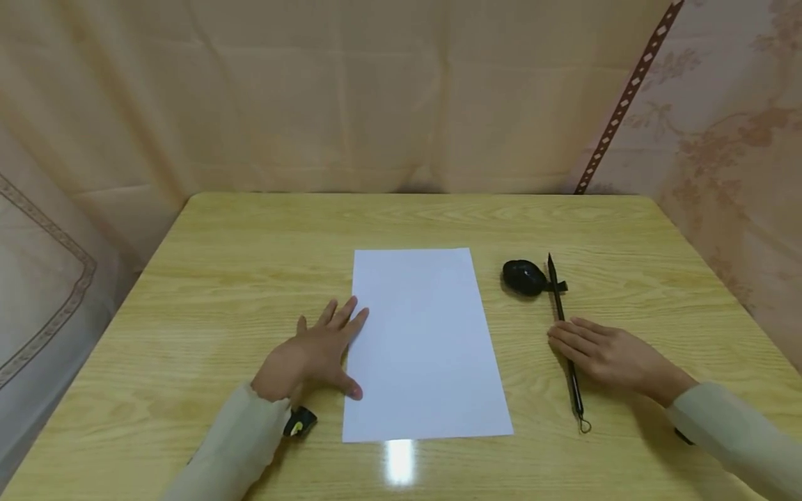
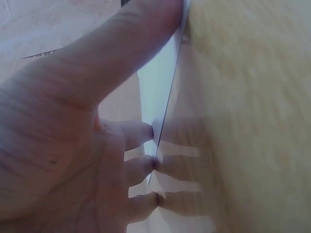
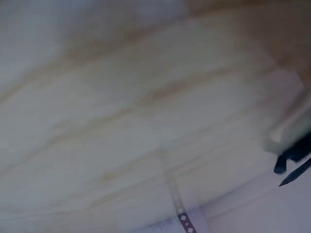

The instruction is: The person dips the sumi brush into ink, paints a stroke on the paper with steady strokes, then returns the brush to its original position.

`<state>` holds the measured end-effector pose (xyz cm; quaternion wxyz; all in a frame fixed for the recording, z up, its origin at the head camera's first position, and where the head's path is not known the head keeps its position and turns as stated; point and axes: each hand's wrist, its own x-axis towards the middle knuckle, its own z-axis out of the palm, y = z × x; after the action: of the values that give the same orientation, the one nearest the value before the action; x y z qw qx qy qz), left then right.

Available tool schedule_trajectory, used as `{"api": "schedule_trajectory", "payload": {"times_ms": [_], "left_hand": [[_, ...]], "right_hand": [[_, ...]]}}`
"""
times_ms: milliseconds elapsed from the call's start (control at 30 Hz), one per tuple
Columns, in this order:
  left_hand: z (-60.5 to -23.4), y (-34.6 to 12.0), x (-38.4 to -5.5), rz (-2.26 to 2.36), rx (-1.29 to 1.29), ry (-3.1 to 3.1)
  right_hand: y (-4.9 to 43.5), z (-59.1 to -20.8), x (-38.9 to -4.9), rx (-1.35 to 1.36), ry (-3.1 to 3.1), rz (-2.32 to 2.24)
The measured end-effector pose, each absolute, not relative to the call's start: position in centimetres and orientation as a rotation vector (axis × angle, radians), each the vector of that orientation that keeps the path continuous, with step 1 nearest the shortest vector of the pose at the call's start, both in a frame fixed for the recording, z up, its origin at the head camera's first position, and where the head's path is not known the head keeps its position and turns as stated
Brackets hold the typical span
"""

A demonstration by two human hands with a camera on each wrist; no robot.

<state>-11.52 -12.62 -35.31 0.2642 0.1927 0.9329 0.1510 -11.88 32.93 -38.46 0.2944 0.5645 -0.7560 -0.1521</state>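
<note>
Perhaps steadying white rectangular paper (image 1: 426, 341) with fingers-apart left hand (image 1: 316, 348); touching black brush (image 1: 558, 306) toward worktop's right edge (image 1: 704, 278) with fingers-together right hand (image 1: 604, 351).

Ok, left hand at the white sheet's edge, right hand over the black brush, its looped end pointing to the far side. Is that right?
Not quite: the head view shows the black brush with its looped end toward the near side; its pointed tip faces away. Left hand, white sheet and right hand are as stated.
</note>
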Motion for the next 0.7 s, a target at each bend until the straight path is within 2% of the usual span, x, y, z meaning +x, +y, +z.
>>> {"api": "schedule_trajectory", "payload": {"times_ms": [267,700], "left_hand": [[-35.4,-12.6,-11.5,0.414,0.53,2.525],[-35.5,-12.6,-11.6,0.379,0.539,2.529]], "right_hand": [[31.8,-36.6,-12.3,1.344,-2.009,-0.102],[28.1,-32.6,-14.5,0.725,-1.87,0.292]]}}
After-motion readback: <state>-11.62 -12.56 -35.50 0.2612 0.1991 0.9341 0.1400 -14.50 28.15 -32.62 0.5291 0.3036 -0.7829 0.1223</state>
